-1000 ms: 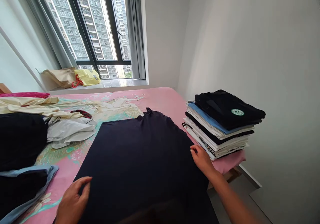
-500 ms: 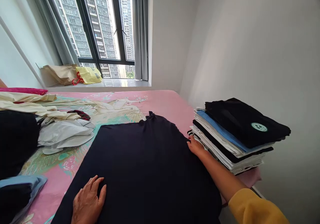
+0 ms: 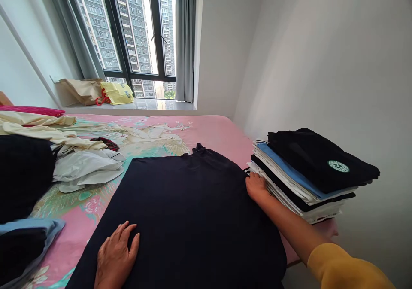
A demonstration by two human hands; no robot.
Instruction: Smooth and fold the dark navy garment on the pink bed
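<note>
My left grip (image 3: 116, 254) is spread loosely, palm down, on the near left part of the dark garment (image 3: 189, 220), which lies laid out on the bed (image 3: 222, 130) before me. Farther up, my right grip (image 3: 256, 187) meets the garment's right edge; its fingertips are partly hidden, so I can't tell whether they pinch the cloth. Just beside it stands a folded stack (image 3: 299, 184) topped by a black piece (image 3: 315, 158). Beyond the bed, a brown bag (image 3: 82, 90) and a yellow bag (image 3: 118, 93) rest on the windowsill (image 3: 151, 104).
</note>
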